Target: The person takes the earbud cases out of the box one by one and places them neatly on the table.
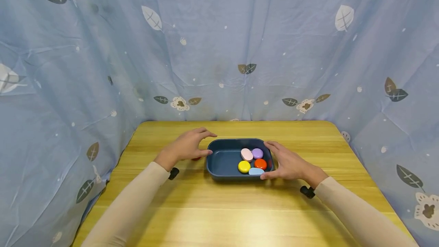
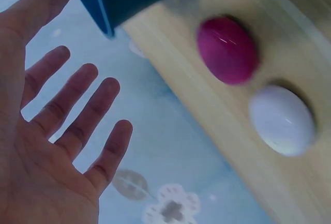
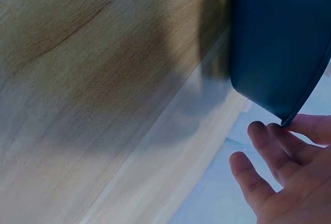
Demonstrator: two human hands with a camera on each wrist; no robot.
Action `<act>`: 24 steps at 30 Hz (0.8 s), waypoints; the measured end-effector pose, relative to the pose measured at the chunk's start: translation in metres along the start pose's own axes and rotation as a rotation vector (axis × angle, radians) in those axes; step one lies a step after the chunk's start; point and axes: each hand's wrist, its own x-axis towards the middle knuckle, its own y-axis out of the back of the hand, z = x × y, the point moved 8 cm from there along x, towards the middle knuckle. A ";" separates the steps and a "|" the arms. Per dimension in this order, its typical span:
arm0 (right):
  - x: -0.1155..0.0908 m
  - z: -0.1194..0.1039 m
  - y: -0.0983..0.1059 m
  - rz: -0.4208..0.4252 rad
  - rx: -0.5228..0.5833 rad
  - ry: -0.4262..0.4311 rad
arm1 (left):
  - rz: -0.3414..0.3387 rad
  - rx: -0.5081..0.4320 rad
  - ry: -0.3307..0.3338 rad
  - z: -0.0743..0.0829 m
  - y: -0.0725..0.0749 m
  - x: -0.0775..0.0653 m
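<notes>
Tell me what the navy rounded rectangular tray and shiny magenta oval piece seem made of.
The navy rounded rectangular tray looks like matte plastic: smooth, evenly coloured walls. The shiny magenta oval piece may be glossy plastic or lacquered wood: bright highlights.

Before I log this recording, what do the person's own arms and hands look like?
The arms wear long, plain cream sleeves: the left sleeve and right sleeve both end near the wrist. The left hand and right hand are bare, with no gloves or rings visible. A small black attachment shows at each wrist. I see no cables or markings.
</notes>
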 end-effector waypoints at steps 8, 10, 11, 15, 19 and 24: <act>-0.002 0.003 -0.001 0.008 0.005 0.002 | -0.079 -0.022 -0.077 0.036 -0.012 0.033; -0.003 0.003 -0.001 0.009 0.005 0.001 | -0.088 -0.026 -0.107 0.045 -0.015 0.040; -0.003 0.003 -0.001 0.008 0.006 -0.001 | -0.091 -0.029 -0.124 0.049 -0.016 0.043; -0.002 0.003 -0.001 -0.001 0.011 -0.012 | -0.108 -0.033 -0.188 0.064 -0.023 0.055; -0.001 0.002 -0.001 -0.009 0.012 -0.017 | -0.162 -0.025 -0.218 0.076 -0.031 0.066; -0.001 0.001 -0.001 -0.012 0.015 -0.016 | -0.235 0.006 -0.237 0.088 -0.045 0.078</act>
